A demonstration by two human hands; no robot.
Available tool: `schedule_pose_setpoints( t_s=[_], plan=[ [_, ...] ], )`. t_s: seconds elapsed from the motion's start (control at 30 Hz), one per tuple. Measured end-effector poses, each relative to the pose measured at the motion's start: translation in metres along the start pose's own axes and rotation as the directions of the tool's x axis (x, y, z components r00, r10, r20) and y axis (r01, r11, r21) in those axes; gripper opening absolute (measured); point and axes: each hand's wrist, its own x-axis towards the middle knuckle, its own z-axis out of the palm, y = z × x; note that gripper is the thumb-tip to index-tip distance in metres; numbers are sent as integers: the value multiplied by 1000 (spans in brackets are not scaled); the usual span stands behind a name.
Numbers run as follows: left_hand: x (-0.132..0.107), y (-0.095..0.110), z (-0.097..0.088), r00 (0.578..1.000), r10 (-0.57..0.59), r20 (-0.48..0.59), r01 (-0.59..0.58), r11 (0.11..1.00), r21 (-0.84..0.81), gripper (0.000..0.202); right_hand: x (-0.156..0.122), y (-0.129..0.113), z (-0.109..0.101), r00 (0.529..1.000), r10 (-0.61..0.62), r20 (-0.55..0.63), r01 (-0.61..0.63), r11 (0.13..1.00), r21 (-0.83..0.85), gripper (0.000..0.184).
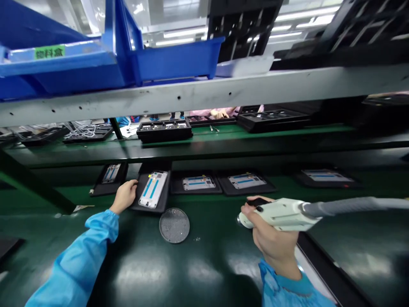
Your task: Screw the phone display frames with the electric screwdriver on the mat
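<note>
My left hand [125, 196] grips the left edge of a black tray [142, 175], which sits tilted on the green bench. On this tray lies a silver phone frame [153, 189] with two blue strips and a yellow tab. My right hand [271, 243] is wrapped round a pale green handheld tool [284, 214] with a dark part under the fingers and a grey ribbed hose [345, 207] at its back. The tool's metal tip points left, above the bench. Between my hands rests a round dish [174, 226] with a textured grey inside.
Other black trays with phone frames line the bench's back: one [110, 177] to the left, several to the right, including a far one [326, 177]. A metal shelf beam [198, 96] with blue bins [179, 59] crosses above. Behind, another person's hand [219, 114] shows.
</note>
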Motion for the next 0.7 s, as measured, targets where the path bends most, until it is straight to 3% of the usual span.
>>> schedule_pose_setpoints(
  t_s=[0.1, 0.2, 0.3, 0.4, 0.5, 0.6, 0.7],
  plan=[
    [43, 0, 8, 997, -62, 41, 58, 995, 85, 33, 1, 4, 1, 998, 49, 38, -50, 999, 18, 24],
    [57, 14, 23, 994, -30, 104, 14, 989, 149, 33, 2, 4, 3, 997, 66, 44, -67, 998, 14, 23],
    [53, 45, 47, 977, 115, 177, -142, 978, 151, 33, 3, 8, 7, 998, 47, 30, -47, 999, -11, 23],
    [45, 86, 74, 915, 313, 252, -344, 935, 88, 33, 5, 22, 12, 996, 23, 82, -19, 999, -46, 23],
    [42, 115, 91, 852, 446, 274, -476, 878, 49, 33, 6, 40, 15, 982, 5, 187, 8, 997, -70, 24],
    [41, 124, 89, 813, 539, 222, -562, 825, 54, 27, 9, 56, 14, 968, -24, 248, 51, 993, -102, 19],
    [25, 113, 73, 769, 630, 110, -638, 766, 74, 14, 14, 64, 10, 957, -15, 290, 61, 987, -148, 23]
  ],
)
